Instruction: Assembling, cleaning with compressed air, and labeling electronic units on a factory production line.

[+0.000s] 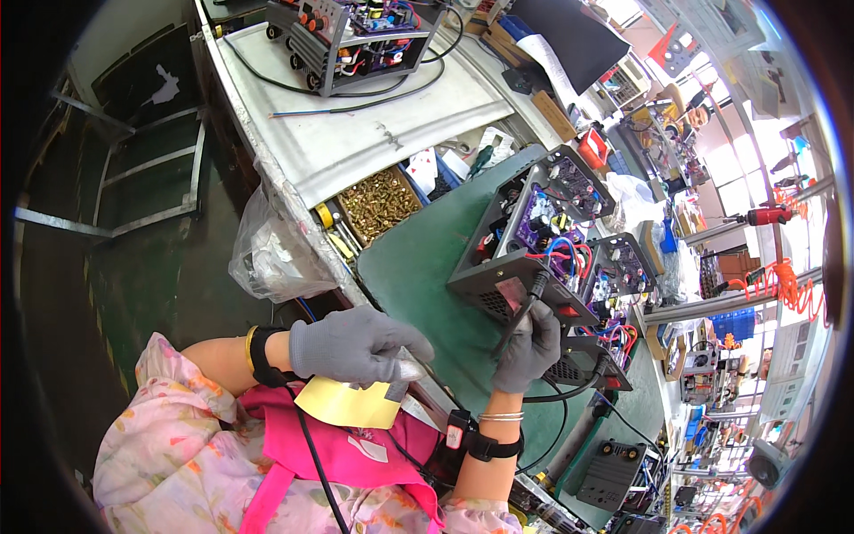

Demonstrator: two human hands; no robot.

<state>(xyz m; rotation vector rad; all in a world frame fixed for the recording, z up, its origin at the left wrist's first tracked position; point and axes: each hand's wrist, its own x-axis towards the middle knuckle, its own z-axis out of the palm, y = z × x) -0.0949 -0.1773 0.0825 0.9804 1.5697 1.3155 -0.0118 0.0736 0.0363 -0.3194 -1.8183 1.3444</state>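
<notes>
My left hand (360,347), in a grey glove, is closed on a yellow sheet (345,406) in front of my apron. A small silvery piece (410,366) shows at its fingertips; I cannot make out what it is. My right hand (531,351), also gloved, has its fingers around a black power cable (514,322). That cable runs into the end panel of an uncovered electrical unit (495,281), which has a red switch and vent holes. Purple circuit boards (540,220) and red and blue wires show inside the unit.
A second open unit (580,360) stands close on the right, on the green mat (418,267). A bin of brass-coloured fittings (378,206) lies beyond my left hand. Another unit (356,44) sits at the far end. A plastic bag (277,254) hangs off the bench edge.
</notes>
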